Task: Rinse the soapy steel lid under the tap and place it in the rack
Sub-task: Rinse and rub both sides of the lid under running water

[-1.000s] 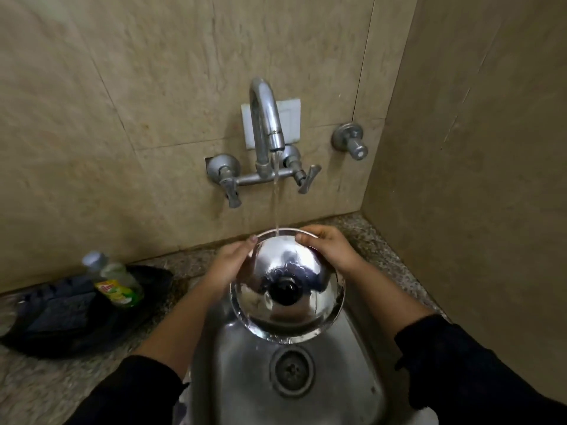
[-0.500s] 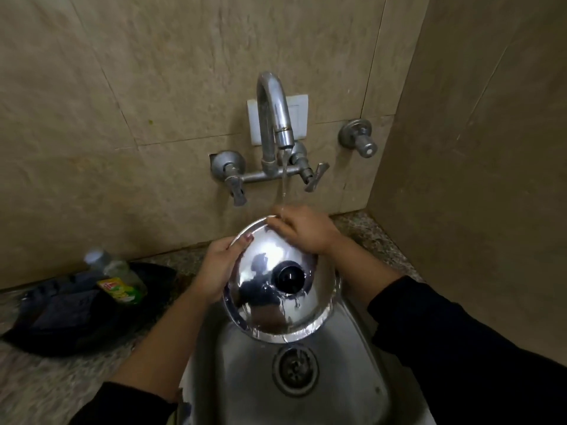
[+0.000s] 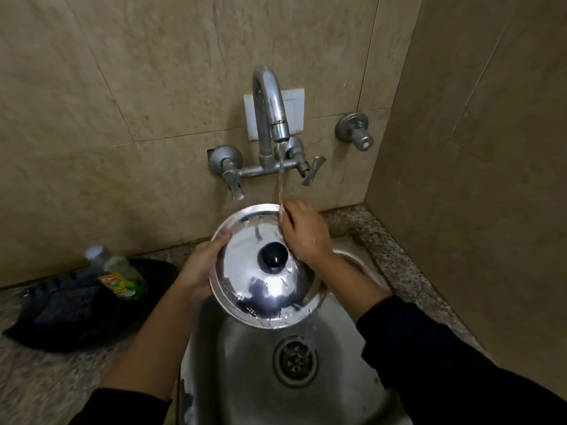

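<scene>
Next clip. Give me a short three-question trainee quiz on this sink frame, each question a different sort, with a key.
1. True or false: water is running from the tap onto the steel lid.
2. Which hand grips the lid's rim from the side? A) left hand B) right hand C) neither
3. Fill in: the lid is held over the ____, knob facing the camera.

Key
1. True; the stream lands at the lid's far edge by the right hand, and water spills off the near edge.
2. A; the right hand lies flat on the lid's top surface.
3. Sink; its drain shows below the lid. No rack is in view.
</scene>
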Tool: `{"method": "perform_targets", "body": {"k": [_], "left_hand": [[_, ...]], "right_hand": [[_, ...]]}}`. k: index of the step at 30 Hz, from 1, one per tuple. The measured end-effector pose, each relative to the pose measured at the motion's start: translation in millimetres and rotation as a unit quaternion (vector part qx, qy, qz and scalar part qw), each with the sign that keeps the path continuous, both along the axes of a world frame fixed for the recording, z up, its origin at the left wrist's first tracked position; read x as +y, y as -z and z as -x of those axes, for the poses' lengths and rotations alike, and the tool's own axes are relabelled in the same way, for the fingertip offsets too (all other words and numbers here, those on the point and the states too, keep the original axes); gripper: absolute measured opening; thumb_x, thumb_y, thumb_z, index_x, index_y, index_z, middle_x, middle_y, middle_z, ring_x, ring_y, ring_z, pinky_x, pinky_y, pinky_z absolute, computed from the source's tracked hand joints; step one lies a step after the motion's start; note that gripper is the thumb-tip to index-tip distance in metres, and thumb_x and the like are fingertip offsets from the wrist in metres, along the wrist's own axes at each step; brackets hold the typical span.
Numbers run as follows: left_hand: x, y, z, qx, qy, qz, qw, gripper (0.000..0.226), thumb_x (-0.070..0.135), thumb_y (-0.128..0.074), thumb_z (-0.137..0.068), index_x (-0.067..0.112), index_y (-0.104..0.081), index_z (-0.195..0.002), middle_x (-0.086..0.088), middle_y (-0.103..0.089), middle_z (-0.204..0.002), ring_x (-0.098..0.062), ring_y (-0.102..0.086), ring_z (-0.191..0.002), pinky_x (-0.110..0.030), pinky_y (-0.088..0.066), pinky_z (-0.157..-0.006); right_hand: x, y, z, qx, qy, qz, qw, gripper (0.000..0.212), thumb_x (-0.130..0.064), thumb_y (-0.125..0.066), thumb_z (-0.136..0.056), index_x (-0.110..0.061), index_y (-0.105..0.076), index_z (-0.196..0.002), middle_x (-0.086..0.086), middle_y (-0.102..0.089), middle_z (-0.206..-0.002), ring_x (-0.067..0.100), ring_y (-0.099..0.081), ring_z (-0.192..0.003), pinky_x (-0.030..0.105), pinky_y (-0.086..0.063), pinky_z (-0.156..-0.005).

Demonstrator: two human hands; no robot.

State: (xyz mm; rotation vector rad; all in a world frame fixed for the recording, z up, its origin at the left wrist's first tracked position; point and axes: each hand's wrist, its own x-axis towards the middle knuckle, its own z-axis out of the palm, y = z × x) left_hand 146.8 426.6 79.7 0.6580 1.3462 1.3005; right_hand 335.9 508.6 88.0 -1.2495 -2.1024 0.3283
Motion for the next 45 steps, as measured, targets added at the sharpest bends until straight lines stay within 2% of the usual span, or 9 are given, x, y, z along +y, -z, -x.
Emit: {"method": "perform_targets", "body": {"k": [4,11,16,21,28,34,39,43,45], "left_hand": [[5.8,3.7,-2.9,-0.048,-0.091,0.041,0.994,0.032,0.037,-0.054,-0.093,0.008,-0.066,-0.099,-0.020,-0.073,-0.097,-0.035,-0.071,-0.086,-0.048,-0.056,-0.075],[11.1,-9.2,-46.2,-0.032,-0.151,0.061,0.986,0.032,0.031,-0.053,-0.094,0.002,-0.065,-0.090,-0.022,-0.071,-0.087,-0.036,-0.069,-0.077,-0.042,-0.057,-0.071],[9.0,-9.3,-83.3,0.034,-0.207,0.011,0.978,0.032,0.031,-0.051,-0.096,0.010,-0.062,-0.075,-0.015,-0.066,-0.079,-0.033,-0.064,-0.080,-0.045,-0.053,-0.080],[9.7,-11.1,-63.2,-0.021,-0.144,0.054,0.988,0.033,0.031,-0.052,-0.096,0.002,-0.066,-0.095,-0.022,-0.070,-0.090,-0.036,-0.068,-0.082,-0.043,-0.057,-0.076],[12.7,-13.9,-74.2,0.050,-0.067,0.066,0.994,0.029,0.028,-0.052,-0.095,0.002,-0.066,-0.091,-0.013,-0.070,-0.077,-0.027,-0.066,-0.071,-0.040,-0.054,-0.075],[28.7,-17.8,-84.5,-0.010,-0.031,0.143,0.989,0.027,-0.001,-0.036,-0.093,0.002,-0.056,-0.076,-0.015,-0.060,-0.069,-0.026,-0.057,-0.058,-0.032,-0.050,-0.054],[23.3,-26.5,-79.8,-0.103,-0.067,0.167,0.978,0.025,0.006,-0.030,-0.098,-0.001,-0.048,-0.081,-0.018,-0.053,-0.080,-0.029,-0.055,-0.072,-0.038,-0.055,-0.048],[18.7,-30.2,-65.3,-0.163,-0.029,0.151,0.975,0.046,0.039,-0.037,-0.097,0.004,-0.065,-0.085,-0.015,-0.069,-0.068,-0.027,-0.068,-0.060,-0.035,-0.054,-0.041],[12.8,-13.9,-58.5,-0.173,-0.064,0.104,0.977,0.048,0.035,-0.037,-0.098,0.002,-0.070,-0.088,-0.014,-0.070,-0.069,-0.025,-0.068,-0.062,-0.028,-0.058,-0.061]], "right_hand": [[-37.2,27.5,1.1,0.050,-0.104,-0.010,0.993,0.043,-0.035,-0.034,-0.100,-0.019,-0.045,-0.138,0.004,-0.045,-0.145,0.018,-0.035,-0.136,0.033,-0.023,-0.112],[-23.9,24.1,-4.6,-0.100,0.007,-0.018,0.995,0.040,-0.055,-0.038,-0.091,-0.024,-0.048,-0.115,0.006,-0.066,-0.100,0.026,-0.063,-0.085,0.031,-0.044,-0.061],[-9.0,21.5,4.5,-0.040,0.136,0.121,0.982,0.056,-0.063,-0.022,-0.083,-0.021,-0.053,-0.102,0.006,-0.067,-0.086,0.029,-0.065,-0.079,0.034,-0.044,-0.061],[-11.0,25.9,-19.2,-0.099,0.017,-0.040,0.994,0.047,-0.068,-0.034,-0.083,-0.026,-0.046,-0.101,0.002,-0.068,-0.080,0.025,-0.064,-0.069,0.028,-0.036,-0.054],[-41.4,35.9,-57.2,0.065,-0.037,0.095,0.993,0.053,-0.064,-0.041,-0.087,-0.031,-0.049,-0.128,0.001,-0.048,-0.130,0.021,-0.044,-0.123,0.037,-0.041,-0.099],[-77.3,18.4,-70.7,-0.128,-0.204,0.218,0.946,0.103,-0.070,-0.066,-0.066,-0.053,-0.002,-0.145,-0.014,0.003,-0.161,0.027,0.017,-0.146,0.053,-0.014,-0.114],[-72.0,-3.9,-61.3,-0.232,-0.098,0.097,0.963,0.064,-0.018,-0.057,-0.084,-0.039,-0.036,-0.140,0.008,-0.060,-0.128,0.033,-0.059,-0.109,0.037,-0.052,-0.080],[-39.9,-19.1,-52.6,-0.058,-0.025,0.183,0.981,0.017,-0.018,-0.060,-0.083,-0.024,-0.068,-0.096,0.003,-0.072,-0.087,0.024,-0.066,-0.082,0.034,-0.051,-0.068],[-22.5,-26.6,-39.8,0.029,-0.040,0.261,0.964,0.014,-0.011,-0.061,-0.076,-0.016,-0.071,-0.085,0.003,-0.072,-0.079,0.021,-0.067,-0.077,0.036,-0.052,-0.070]]}}
